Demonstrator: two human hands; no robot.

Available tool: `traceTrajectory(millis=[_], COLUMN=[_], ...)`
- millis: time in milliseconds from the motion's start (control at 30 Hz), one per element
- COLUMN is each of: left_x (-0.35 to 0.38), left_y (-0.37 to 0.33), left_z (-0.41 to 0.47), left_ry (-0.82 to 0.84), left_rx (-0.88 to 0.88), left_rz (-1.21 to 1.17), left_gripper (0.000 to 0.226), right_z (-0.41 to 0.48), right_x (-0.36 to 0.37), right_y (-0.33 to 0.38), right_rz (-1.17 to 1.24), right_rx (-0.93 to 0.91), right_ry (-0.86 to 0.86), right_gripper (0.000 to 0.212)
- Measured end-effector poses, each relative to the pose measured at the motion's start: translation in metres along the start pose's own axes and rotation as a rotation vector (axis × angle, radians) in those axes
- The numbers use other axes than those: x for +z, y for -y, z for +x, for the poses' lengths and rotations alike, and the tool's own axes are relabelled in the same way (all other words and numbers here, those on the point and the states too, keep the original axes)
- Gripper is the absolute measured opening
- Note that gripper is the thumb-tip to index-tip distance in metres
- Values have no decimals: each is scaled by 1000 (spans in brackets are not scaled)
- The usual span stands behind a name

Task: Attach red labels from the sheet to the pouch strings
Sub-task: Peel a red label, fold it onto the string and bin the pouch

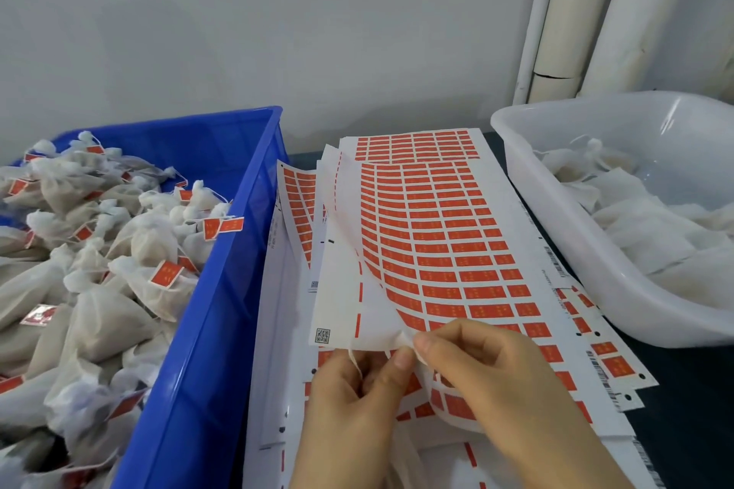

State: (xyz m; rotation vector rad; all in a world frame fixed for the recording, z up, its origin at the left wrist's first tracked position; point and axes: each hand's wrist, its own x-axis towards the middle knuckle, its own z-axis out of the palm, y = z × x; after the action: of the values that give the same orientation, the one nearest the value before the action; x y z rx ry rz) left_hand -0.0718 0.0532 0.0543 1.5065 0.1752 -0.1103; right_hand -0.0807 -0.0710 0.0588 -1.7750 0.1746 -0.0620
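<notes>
Pinching the pouch string (pixel 354 363) at lower centre, the left grip (pixel 357 405) keeps it beside the label sheet (pixel 437 242), whose lifted near edge the right grip (pixel 488 373) seems to nip, probably so a label transfers directly.

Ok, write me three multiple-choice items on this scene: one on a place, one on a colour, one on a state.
1. The pouches bearing red labels lie in: A. the blue crate B. a cardboard box C. a drawer.
2. The tub at the right is: A. blue B. white C. red.
3. The left hand and right hand are: A. flat on the table B. pinching a white string C. lifting the crate.
Answers: 1 A, tagged pouches fill the crate; 2 B, its walls are white; 3 B, fingertips meet on the string at the sheet's near edge.
</notes>
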Motion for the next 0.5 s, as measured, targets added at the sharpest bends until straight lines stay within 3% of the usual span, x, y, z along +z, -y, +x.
traceTrajectory(millis=[233, 333, 500], left_x=[-1, -1, -2], left_y=[0, -1, -2], left_z=[-1, -1, 0], left_ry=[0, 19, 43], left_rx=[2, -13, -35], left_rz=[-27, -46, -99], left_gripper=[21, 26, 24], right_z=[-2, -2, -2], right_x=[-2, -4, -8], right_y=[5, 6, 8], right_rz=[-3, -50, -69], right_rx=[-19, -23, -22], right_ry=[34, 47, 53], right_gripper=[20, 10, 12])
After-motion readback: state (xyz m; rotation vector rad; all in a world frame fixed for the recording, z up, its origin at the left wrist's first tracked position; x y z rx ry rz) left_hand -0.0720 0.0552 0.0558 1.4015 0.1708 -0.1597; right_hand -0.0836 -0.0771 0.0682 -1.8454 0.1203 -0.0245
